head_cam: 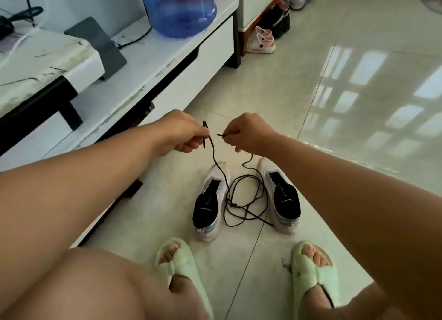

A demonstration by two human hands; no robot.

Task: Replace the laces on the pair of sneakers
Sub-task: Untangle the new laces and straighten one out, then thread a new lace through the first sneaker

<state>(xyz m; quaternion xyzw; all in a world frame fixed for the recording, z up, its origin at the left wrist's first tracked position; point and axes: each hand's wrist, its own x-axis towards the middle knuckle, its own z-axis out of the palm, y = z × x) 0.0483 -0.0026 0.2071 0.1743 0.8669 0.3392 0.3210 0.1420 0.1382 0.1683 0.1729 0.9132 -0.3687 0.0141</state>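
Both hands pinch the black lace: left hand (184, 135) near one folded end, right hand (246, 134) at the other tip. Lace (241, 195) slack coils on the floor between two unlaced sneakers (210, 200). Risk: the loops may knot when pulled.

one head-worn wide-angle view looks forward and steeply down, close over the hands (215, 134) at frame centre, with floor (311, 80) filling the right.

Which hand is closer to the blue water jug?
Left. The left hand is below the blue water jug, pinching the black lace; the right hand sits farther right.
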